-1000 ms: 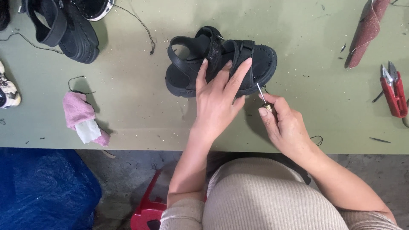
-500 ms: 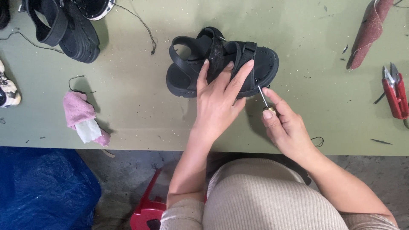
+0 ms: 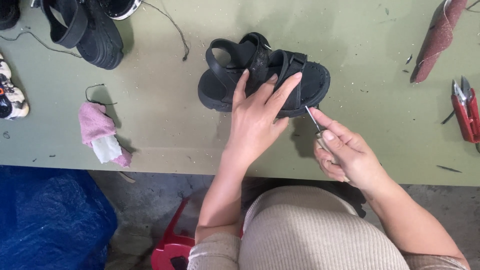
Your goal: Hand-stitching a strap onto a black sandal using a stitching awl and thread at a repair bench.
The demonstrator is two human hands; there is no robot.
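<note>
A black strapped sandal [image 3: 310, 82] lies on its sole on the green table [image 3: 165, 110], toe to the right. My left hand [image 3: 257, 120] presses flat on its near side, fingers spread over the straps and sole. My right hand [image 3: 345, 152] grips a thin metal awl [image 3: 313, 120] by its pale handle; the tip touches the sandal's sole edge near the toe.
Another black sandal [image 3: 87, 30] sits at the far left, with a loose thread [image 3: 175, 30] beside it. A pink cloth [image 3: 97, 127] lies left, red snips [image 3: 466, 110] right, a reddish strip [image 3: 436, 37] top right. A red stool [image 3: 170, 245] and blue sheet [image 3: 47, 220] are below.
The awl tip has stayed at the sandal's sole edge while my right hand shifted slightly. My left hand keeps pressing the sandal.
</note>
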